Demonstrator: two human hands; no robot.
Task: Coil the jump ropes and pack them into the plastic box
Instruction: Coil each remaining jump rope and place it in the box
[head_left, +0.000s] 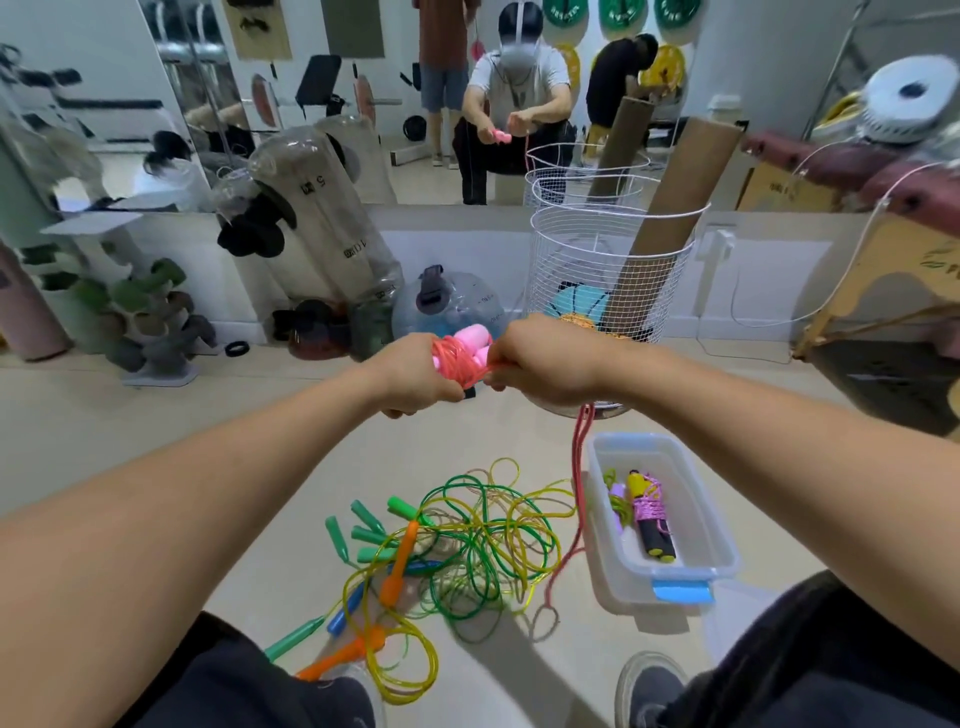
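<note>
The pink jump rope (457, 358) was held up in front of the person, above the floor, its coral cord wound in loops around two pale pink handles (475, 338). The left hand (415, 374) gripped the bundle, fingers curled round the coils. The right hand (540, 364), touching the bundle's right side, pinched the cord with its fingers closed on it; the loose tail of the cord (576, 467) hung from under that hand down to the floor (234, 467), ending in a small loop beside the plastic box (717, 540).

The clear box stood on the floor below the right forearm, with a blue latch (681, 591) on its near end. Inside it lay a coiled rope with black and yellow handles (649, 519) bound in pink cord, and next to it a purple-handled one with green cord.

Left of the box, a tangle of green and yellow ropes (467, 540) lay on the floor, with green, orange and blue handles spreading toward the person's knees. Beyond the hands stood a white wire basket (613, 260) against a mirrored wall.
</note>
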